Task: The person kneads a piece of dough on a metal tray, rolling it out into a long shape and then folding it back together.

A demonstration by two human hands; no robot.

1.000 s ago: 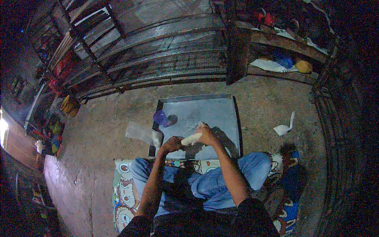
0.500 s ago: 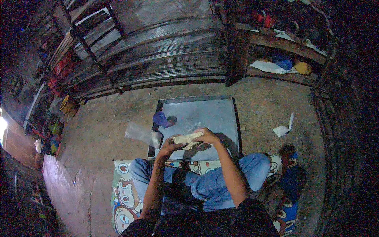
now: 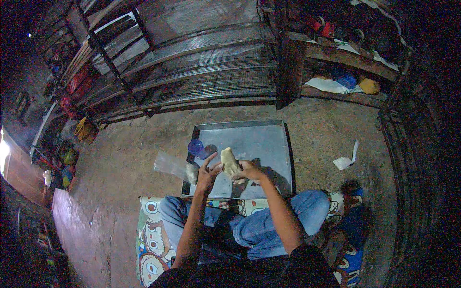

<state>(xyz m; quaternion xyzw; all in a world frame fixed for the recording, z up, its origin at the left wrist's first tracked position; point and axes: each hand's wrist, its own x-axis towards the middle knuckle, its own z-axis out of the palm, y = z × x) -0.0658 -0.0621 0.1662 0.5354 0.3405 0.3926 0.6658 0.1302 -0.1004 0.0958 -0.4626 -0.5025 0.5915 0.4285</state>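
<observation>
A pale, elongated lump of dough (image 3: 229, 159) is held up over the shallow metal tray (image 3: 261, 137) in front of my crossed legs. My right hand (image 3: 250, 172) grips its lower right side. On the other side, my left hand (image 3: 207, 177) has its fingers spread apart; the tips come close to the dough, and whether they touch it I cannot tell. A small purple cup (image 3: 196, 147) stands inside the tray at its left. Against the tray's left edge lies a clear plastic bag (image 3: 170, 164) with something white in its end.
A white scoop-like item with a handle (image 3: 343, 162) lies on the concrete floor to the right. Beneath my legs is a cartoon-print mat (image 3: 152, 233). A slatted wooden bench (image 3: 201, 79) runs along the back, and a yellow basket (image 3: 85, 130) sits at the far left.
The dough has turned from lying crosswise between both hands to pointing away from me. My left hand has loosened and spread its fingers; my right hand keeps its grip.
</observation>
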